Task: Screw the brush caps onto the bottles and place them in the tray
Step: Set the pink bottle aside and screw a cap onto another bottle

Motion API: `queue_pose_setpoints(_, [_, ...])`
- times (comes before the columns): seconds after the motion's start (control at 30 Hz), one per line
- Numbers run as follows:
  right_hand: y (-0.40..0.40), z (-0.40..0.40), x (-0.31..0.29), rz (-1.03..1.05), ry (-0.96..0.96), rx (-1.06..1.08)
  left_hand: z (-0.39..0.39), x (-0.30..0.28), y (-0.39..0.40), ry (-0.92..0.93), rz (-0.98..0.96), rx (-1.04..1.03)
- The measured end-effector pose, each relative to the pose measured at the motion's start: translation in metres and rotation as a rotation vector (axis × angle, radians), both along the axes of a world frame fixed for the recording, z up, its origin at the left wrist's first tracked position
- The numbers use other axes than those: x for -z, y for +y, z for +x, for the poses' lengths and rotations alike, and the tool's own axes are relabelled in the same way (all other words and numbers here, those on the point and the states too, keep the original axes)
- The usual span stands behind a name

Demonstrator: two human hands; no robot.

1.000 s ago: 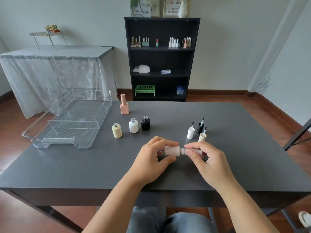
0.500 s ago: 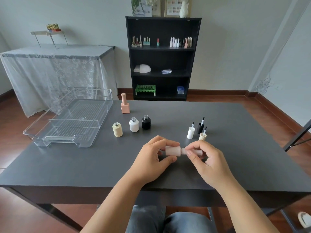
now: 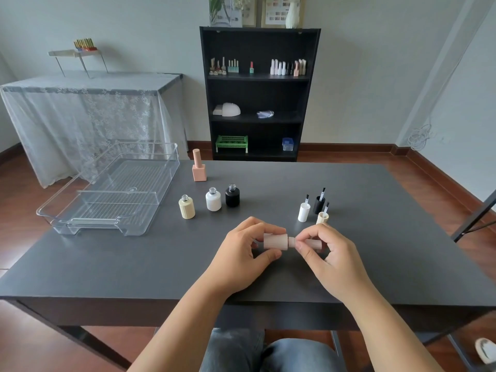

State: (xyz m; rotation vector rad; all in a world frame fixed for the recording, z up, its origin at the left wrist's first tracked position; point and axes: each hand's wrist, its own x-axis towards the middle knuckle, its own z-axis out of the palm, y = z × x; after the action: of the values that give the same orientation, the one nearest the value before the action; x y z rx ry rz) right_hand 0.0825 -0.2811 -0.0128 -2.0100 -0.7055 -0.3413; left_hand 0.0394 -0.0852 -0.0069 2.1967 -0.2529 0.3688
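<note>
The small pale pink cylindrical bottle is gripped by the left hand; its matching pink cap is pinched by the right hand. Light, rigid, smooth, probably slippery: best held around the body.

Soft, even daylight; faint shadows on the table; sharp focus throughout; wide-angle bending at the edges.

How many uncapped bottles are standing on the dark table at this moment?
3: a cream bottle, a white bottle and a black bottle, in a row right of the clear tray. None seems hidden.
</note>
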Motion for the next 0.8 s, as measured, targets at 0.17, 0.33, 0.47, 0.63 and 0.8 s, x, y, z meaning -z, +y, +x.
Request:
queue_pose_setpoints(0.17, [0.0,-0.001,0.001,0.007,0.056,0.037,0.0,0.001,-0.001,-0.01,-0.004,0.001])
queue_pose_setpoints(0.33, [0.0,-0.002,-0.001,0.057,0.121,-0.019,0.001,0.003,0.0,-0.009,-0.021,-0.001])
queue_pose_setpoints(0.47, [-0.006,0.004,0.0,0.124,0.269,-0.055,0.002,0.004,0.0,-0.015,-0.05,-0.001])
queue_pose_setpoints(0.63, [-0.01,0.008,0.0,0.509,0.51,-0.191,0.003,0.005,0.0,-0.028,-0.058,-0.002])
queue_pose_setpoints(0.8, [-0.008,0.009,0.001,0.561,0.521,-0.129,0.004,0.008,-0.001,-0.028,0.054,0.022])
